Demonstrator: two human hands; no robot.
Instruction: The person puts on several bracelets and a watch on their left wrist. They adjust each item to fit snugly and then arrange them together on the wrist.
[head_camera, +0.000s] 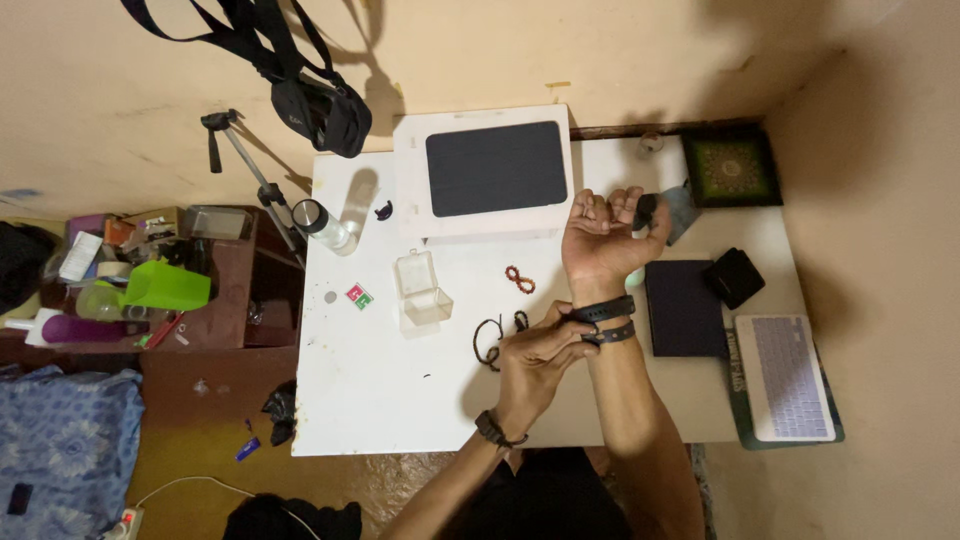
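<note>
Wristband (607, 311) near beads (519, 279), probably cords (492, 337).

White tablet box (412, 170) at table's far edge

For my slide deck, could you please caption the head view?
Left hand fastens a black strap on the right hand wrist above a white table.
</note>
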